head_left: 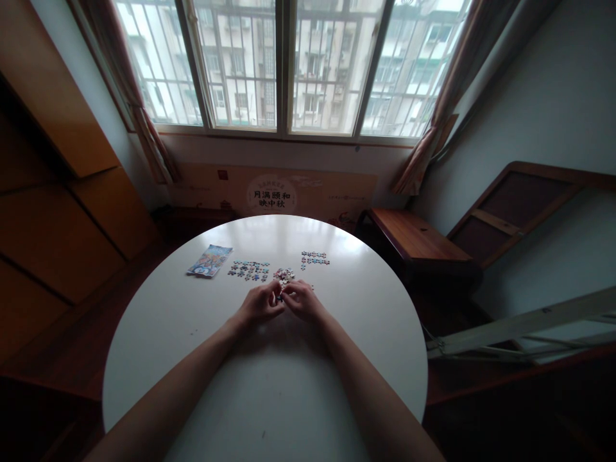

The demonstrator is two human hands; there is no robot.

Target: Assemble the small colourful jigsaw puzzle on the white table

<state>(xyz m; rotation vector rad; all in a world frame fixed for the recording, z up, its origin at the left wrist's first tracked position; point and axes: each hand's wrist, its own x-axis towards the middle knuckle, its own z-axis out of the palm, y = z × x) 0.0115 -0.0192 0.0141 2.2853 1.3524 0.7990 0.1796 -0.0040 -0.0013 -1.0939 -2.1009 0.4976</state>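
My left hand point(260, 303) and my right hand point(302, 299) meet at the middle of a round white table point(192, 333), fingers curled and pinched together on small jigsaw pieces point(279, 296) between them. Just beyond my fingertips lies a small heap of loose jigsaw pieces point(285, 276). A partly joined patch of pieces point(249, 270) lies to the left of the heap, and a smaller joined patch point(314, 258) to the right. A colourful picture card point(210, 260) lies further left on the table.
A wooden side table point(414, 237) stands right of the round table. A printed cardboard panel point(272, 192) leans under the barred window. Wooden cabinets point(58, 212) fill the left wall. A wooden frame point(520, 212) and pale slats point(524, 327) lean at the right.
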